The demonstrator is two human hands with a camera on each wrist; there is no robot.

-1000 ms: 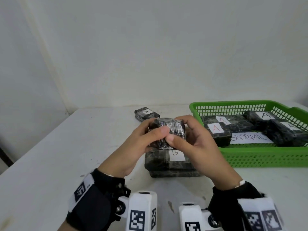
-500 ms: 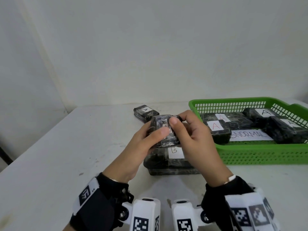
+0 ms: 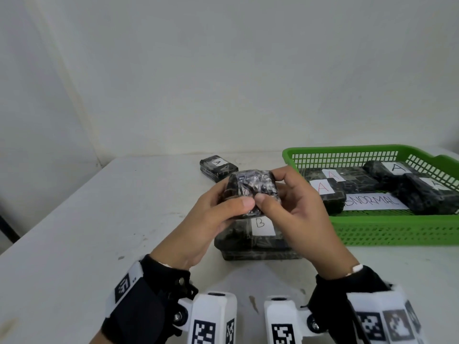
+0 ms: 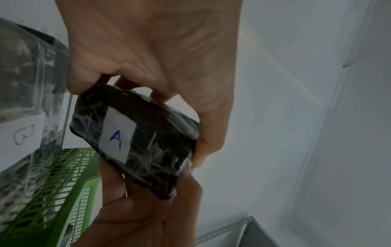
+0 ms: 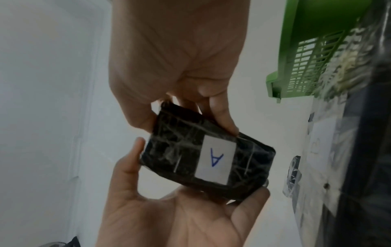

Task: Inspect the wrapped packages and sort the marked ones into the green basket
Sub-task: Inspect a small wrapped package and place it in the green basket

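Note:
Both hands hold a small black wrapped package [image 3: 250, 189] above the table, thumbs meeting on its near edge. My left hand [image 3: 223, 214] grips its left side and my right hand [image 3: 293, 209] grips its right side. In the head view the top face shows no label. The wrist views show the package [image 4: 135, 138] [image 5: 207, 158] carrying a white label with a blue A on its underside. The green basket [image 3: 397, 229] stands to the right and holds several black packages labelled A [image 3: 325, 192] and a paper strip [image 3: 372, 202] reading ABNORMAL.
A larger black package labelled B [image 3: 260, 240] lies on the white table [image 3: 99, 244] right under the hands. Another small package labelled A [image 3: 218, 167] lies further back, near the wall. The basket's left wall is close to my right hand.
Both hands have kept hold of the small package and turned it slightly. The right thumb went up over its top and is back on the near edge beside the left thumb.

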